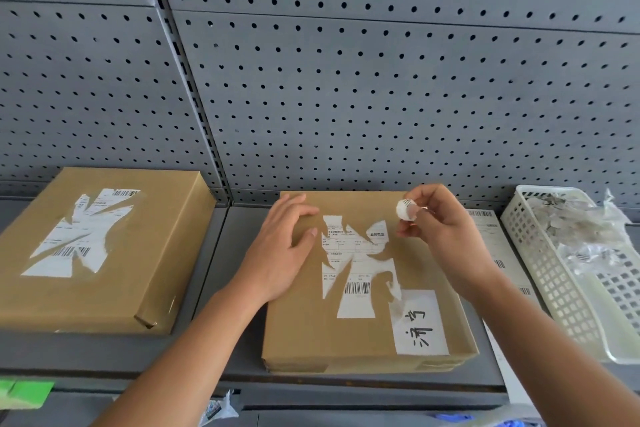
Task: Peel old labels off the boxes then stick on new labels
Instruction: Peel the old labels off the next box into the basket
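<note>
- Hands first: my left hand (280, 253) lay flat on top of the middle box (304, 340). Its fingers were straight and relaxed, pressing the cardboard just left of the old label and gripping nothing.
- My right hand (440, 229) was raised over the far right corner of that box. Thumb and fingertips pinched a small rolled-up wad of peeled label (404, 210), white with a bit of barcode showing.
- The old label (353, 263) sat on top of the middle box, torn into ragged white pieces with brown cardboard showing between them. One barcode was left in its lower part.
- A white handwritten label (419, 322) was stuck at the near right corner of the same box, meeting the torn label's lower right edge.
- The middle box rested on the grey shelf (214, 253) directly in front of me.
- A second box (104, 288) sat on the shelf well to the left, apart from the first, with its own torn label (79, 232) on top.
- A sheet of printed labels (493, 232) lay just right of the middle box, partly hidden by my right forearm.
- A white slotted basket (547, 281) stood beside that sheet and held crumpled scraps (581, 229). I could not tell exactly what they were.
- Grey pegboard (346, 80) ran behind everything.
</note>
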